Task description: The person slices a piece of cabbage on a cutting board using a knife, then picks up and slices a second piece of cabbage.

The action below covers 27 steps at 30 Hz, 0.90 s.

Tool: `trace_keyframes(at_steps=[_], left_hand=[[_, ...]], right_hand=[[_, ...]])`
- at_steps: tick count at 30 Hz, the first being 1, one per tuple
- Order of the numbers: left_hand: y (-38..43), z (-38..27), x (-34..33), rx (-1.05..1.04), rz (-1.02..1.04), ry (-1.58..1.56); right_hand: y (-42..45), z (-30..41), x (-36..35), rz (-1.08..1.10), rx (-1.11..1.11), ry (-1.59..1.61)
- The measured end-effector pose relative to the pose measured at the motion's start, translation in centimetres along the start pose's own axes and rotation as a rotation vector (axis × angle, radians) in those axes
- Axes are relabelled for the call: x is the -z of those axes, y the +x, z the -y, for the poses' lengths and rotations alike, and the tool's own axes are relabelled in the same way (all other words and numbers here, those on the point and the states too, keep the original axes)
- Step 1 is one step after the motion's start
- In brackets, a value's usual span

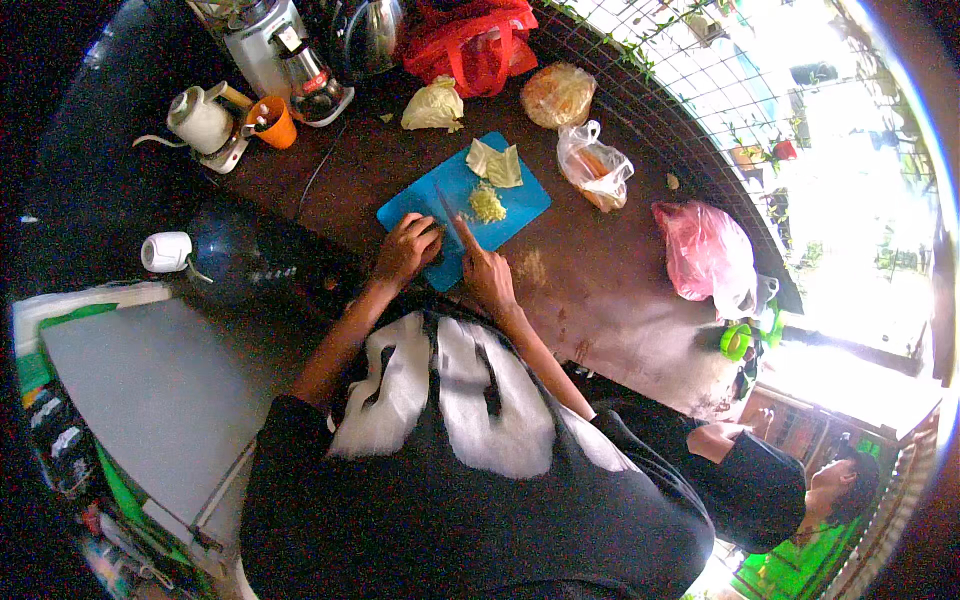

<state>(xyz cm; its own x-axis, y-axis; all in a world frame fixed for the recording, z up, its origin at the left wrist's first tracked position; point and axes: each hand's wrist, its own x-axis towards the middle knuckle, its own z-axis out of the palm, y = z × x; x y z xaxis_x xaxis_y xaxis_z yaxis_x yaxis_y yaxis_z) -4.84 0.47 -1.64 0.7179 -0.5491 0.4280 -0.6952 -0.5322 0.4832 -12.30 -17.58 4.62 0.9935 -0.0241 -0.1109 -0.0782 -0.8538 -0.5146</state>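
Observation:
A blue cutting board (517,214) lies on the brown table below me. My right hand (486,274) grips a knife (445,201), index finger stretched along it, its blade pointing away over the board. My left hand (409,246) rests at the board's left edge with curled fingers; whether something lies under them is hidden. A small pile of chopped pale-green cabbage (487,204) sits right of the blade. Just beyond it are cabbage leaf pieces (495,163). Past the board's far edge stands a larger cabbage piece (433,105).
Bagged food (559,95), a clear plastic bag (596,165) and a pink bag (709,255) stand right; a red bag (472,49) is behind. Farther left are a blender (274,52), orange cup (275,124) and white kettle (201,124). Another person (757,480) is at right.

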Motion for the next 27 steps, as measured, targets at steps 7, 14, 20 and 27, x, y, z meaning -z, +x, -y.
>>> trace_keyframes(at_steps=[7,14,20,27], left_hand=[[-0.3,0.3,0.1,-0.022,-0.001,-0.01],[0.1,0.3,-0.2,-0.028,-0.008,-0.016],[0.5,-0.2,0.2,-0.013,0.001,0.027],[1.0,-0.6,1.2,-0.028,0.033,0.011]], right_hand=[[0.0,0.0,0.6,0.108,0.057,0.021],[-0.1,0.2,0.1,0.061,0.052,-0.034],[-0.6,0.9,1.1,0.032,-0.05,-0.003],[0.4,-2.1,1.6,-0.076,0.058,-0.02]])
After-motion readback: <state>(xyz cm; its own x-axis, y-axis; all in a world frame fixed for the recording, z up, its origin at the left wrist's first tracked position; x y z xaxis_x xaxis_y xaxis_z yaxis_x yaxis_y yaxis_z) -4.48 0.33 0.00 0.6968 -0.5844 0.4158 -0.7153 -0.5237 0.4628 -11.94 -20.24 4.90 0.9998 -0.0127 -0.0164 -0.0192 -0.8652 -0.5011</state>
